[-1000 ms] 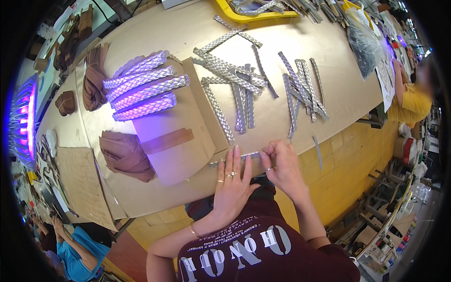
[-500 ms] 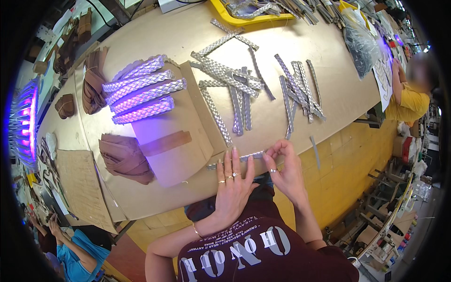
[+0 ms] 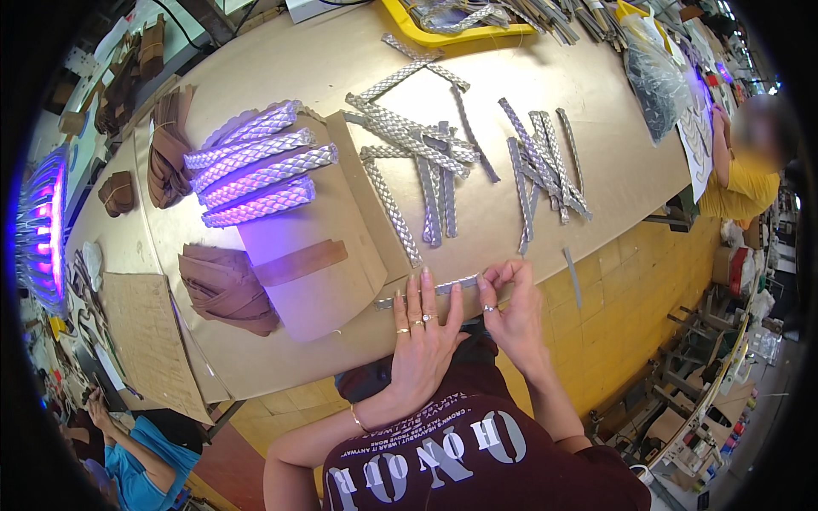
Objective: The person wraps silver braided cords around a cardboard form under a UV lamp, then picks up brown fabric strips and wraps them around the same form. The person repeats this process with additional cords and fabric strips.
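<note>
Where I look down from afar, table: gold-topped table (image 3: 567, 72), running out on every side of the tan board (image 3: 351, 204), my landmark.
Tray: yellow tray (image 3: 464, 37), beyond the tan board and to its right, with braided pieces in it.
Brown bundle: folded brown strips (image 3: 223, 289), just left of the tan board's near half.
Thick braids: four pale thick braids (image 3: 271, 170), side by side across the far part of the tan board, violet-lit.
Loose braids: one tangled heap (image 3: 413, 132) right of the tan board, and a smaller group (image 3: 545, 153) farther right, apart from it.
Left hand: the left hand (image 3: 426, 347) is flat and extended, its fingertips laid across a narrow strip (image 3: 468, 282), right of the tan board's near corner; it grasps nothing.
Right hand: the right hand (image 3: 515, 319), farther right of the tan board, is curled, with thumb and fingertips apparently pinching the strip's right end.
Strip: flat on the table, its left end just beside the tan board's near edge. I judge that even pressure from spread fingers serves best, with the pinch low and in line so that the strip neither twists nor lifts. I would avoid dragging it against the tan board.
Rings: small rings (image 3: 428, 318) on the left fingers; I would mind them catching the weave.
</note>
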A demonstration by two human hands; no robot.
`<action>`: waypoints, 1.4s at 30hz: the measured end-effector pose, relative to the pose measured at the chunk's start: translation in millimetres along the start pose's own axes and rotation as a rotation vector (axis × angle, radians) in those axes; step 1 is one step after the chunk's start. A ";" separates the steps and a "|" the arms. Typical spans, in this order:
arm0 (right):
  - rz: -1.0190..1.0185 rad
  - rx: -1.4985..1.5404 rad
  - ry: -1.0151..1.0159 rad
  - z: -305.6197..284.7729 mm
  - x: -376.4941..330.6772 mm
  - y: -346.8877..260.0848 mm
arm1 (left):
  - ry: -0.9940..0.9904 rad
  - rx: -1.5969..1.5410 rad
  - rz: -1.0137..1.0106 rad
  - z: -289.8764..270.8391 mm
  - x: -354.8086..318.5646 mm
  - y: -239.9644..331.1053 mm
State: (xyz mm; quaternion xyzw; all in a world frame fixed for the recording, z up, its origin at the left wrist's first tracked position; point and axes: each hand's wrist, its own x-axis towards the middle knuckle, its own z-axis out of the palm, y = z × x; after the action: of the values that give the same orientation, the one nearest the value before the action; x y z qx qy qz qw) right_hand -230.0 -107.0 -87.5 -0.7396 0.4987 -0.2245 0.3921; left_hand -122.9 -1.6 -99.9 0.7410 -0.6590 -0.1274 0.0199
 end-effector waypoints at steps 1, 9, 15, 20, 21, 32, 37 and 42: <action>0.003 0.003 0.006 0.4 -0.2 0.6 | 0.005 0.001 0.003 0.1 0.2 0.1; -0.032 0.041 0.037 1.1 -0.2 2.6 | 0.017 0.014 0.003 -0.1 0.7 0.7; -0.018 -0.042 0.030 6.4 -5.1 6.0 | 0.017 0.025 -0.002 -0.6 1.0 1.1; -0.290 -0.385 0.070 7.8 -12.1 12.2 | 0.026 0.045 -0.003 -0.5 0.8 1.3; -0.323 -0.478 0.038 5.6 -16.3 12.3 | 0.020 0.053 -0.004 -0.4 0.0 0.8; -0.265 -0.737 -0.142 -11.2 -24.0 9.1 | -0.015 -0.211 -0.003 -15.5 -29.2 -52.6; -0.225 -0.659 -0.221 -9.5 -31.8 9.9 | 0.096 -0.246 -0.013 -9.5 -43.2 -58.1; -0.313 -0.729 -0.194 -6.8 -32.8 22.7 | 0.445 -0.185 0.178 -4.4 -21.5 -37.8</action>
State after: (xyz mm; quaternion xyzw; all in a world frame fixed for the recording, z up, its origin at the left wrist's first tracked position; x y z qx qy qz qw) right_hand -260.9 -83.9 -99.8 -0.9149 0.3876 -0.0192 0.1108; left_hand -87.4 23.9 -99.6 0.6848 -0.6867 -0.0188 0.2434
